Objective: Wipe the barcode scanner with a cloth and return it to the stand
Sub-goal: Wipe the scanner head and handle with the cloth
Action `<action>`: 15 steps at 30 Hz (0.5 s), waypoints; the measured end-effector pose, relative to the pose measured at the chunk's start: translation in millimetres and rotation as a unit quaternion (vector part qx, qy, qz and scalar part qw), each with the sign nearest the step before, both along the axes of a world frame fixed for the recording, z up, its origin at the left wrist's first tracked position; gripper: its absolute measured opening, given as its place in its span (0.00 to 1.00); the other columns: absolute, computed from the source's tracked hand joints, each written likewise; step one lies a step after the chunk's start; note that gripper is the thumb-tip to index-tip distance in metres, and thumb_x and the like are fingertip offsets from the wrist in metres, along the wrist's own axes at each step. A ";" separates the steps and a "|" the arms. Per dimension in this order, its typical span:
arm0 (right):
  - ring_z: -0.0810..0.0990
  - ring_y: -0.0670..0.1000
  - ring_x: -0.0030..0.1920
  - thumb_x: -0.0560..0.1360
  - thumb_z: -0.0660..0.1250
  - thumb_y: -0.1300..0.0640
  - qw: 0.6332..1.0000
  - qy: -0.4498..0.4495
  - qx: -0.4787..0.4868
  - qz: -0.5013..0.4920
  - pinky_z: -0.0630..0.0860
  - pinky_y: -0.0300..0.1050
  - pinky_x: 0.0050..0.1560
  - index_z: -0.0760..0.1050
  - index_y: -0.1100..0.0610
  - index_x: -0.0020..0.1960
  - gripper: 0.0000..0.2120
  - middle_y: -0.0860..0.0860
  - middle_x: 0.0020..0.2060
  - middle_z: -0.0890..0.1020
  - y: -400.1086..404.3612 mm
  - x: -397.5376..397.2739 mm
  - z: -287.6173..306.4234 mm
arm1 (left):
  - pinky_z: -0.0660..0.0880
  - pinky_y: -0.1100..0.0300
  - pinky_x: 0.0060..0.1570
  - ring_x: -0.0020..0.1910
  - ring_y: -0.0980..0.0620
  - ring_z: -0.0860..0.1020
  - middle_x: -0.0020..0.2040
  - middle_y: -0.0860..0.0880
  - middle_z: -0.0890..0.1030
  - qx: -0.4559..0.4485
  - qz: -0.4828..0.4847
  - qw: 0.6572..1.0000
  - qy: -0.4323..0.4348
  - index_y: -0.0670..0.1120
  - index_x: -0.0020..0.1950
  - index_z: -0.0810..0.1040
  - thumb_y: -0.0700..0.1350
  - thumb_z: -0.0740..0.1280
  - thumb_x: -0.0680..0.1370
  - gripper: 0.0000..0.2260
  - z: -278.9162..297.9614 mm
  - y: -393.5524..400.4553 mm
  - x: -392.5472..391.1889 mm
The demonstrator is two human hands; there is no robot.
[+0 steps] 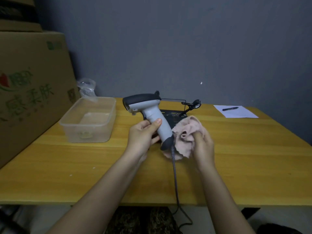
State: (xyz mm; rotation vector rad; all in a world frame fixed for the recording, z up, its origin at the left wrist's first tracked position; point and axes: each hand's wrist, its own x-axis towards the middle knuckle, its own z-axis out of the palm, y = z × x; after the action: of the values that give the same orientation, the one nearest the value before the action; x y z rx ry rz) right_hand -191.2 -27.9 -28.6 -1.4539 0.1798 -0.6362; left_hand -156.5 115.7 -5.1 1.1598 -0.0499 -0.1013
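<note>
A grey-and-black barcode scanner (pixel 148 107) is held up above the yellow table (pixel 67 166), head pointing left. My left hand (pixel 143 135) grips its handle. My right hand (pixel 202 146) holds a crumpled pink cloth (pixel 185 132) pressed against the lower right side of the handle, near the black base. The scanner's cable (pixel 175 174) hangs down over the table's front edge. Behind the scanner stands the black stand (pixel 173 115), its thin arm and cradle (pixel 194 103) reaching to the right, with nothing in the cradle.
A clear plastic tub (pixel 89 120) sits at the left with a crumpled plastic bag (pixel 87 88) behind it. A large cardboard box (pixel 30 92) fills the far left. A sheet of paper (pixel 236 112) with a dark pen (pixel 230 108) lies at the back right.
</note>
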 end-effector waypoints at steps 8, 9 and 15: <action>0.66 0.41 0.62 0.75 0.62 0.44 0.930 0.010 -0.367 -0.020 0.64 0.27 0.58 0.60 0.49 0.74 0.29 0.49 0.64 0.68 38.4 -15.5 -22.6 | 0.77 0.62 0.32 0.33 0.52 0.81 0.34 0.46 0.82 -0.003 0.003 0.999 0.033 0.42 0.39 0.79 0.42 0.70 0.74 0.06 -3.3 -13.4 -1.1; 0.68 0.39 0.58 0.76 0.64 0.48 0.941 0.004 -0.337 -0.015 0.64 0.23 0.54 0.62 0.49 0.73 0.27 0.47 0.61 0.69 36.5 -13.9 -21.7 | 0.78 0.60 0.36 0.36 0.50 0.81 0.37 0.45 0.83 -0.002 0.003 1.000 0.031 0.41 0.41 0.79 0.42 0.70 0.74 0.05 -3.7 -11.3 -0.1; 0.80 0.39 0.51 0.77 0.62 0.63 0.981 -0.018 -0.175 0.081 0.75 0.33 0.48 0.77 0.52 0.61 0.15 0.46 0.52 0.81 24.0 0.0 -19.9 | 0.82 0.62 0.38 0.40 0.53 0.83 0.44 0.43 0.83 -0.017 -0.003 0.999 0.038 0.39 0.48 0.78 0.41 0.68 0.75 0.06 -4.5 3.1 0.9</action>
State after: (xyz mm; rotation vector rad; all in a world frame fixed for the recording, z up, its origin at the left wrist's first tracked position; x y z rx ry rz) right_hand -191.1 -3.9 -48.5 -1.7738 -0.0839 -0.5786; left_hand -155.6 118.8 -9.6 1.1206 0.0126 -0.1502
